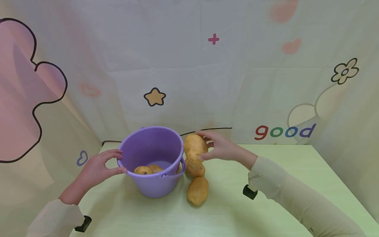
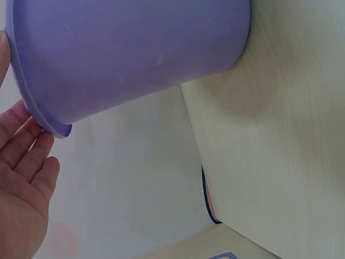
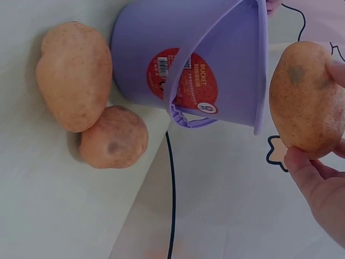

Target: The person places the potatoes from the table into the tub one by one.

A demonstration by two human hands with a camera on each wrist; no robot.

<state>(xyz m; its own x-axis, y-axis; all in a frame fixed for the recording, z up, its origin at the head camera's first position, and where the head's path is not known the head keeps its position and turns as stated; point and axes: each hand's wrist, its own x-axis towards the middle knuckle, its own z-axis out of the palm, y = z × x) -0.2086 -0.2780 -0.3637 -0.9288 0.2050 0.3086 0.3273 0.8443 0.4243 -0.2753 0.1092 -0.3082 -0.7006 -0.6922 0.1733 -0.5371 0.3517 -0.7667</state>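
A purple bucket (image 1: 157,187) stands on the table, with potatoes (image 1: 143,170) lying inside it. My left hand (image 1: 99,168) holds the bucket's left rim between thumb and fingers; the left wrist view shows the fingers (image 2: 33,156) at the rim's edge. Between the thumb and fingers of my right hand (image 1: 223,148) is a potato (image 1: 194,146), raised beside the bucket's right rim. Two more potatoes lie on the table right of the bucket: a rounder one (image 3: 114,137) partly behind the held one in the head view, and a longer one (image 1: 198,191) nearer me.
The pale green table (image 1: 266,197) reaches back to a hanging printed curtain (image 1: 189,65). The bucket's handle (image 1: 177,173) hangs down on its right side, and a red label (image 3: 197,86) shows on its wall in the right wrist view.
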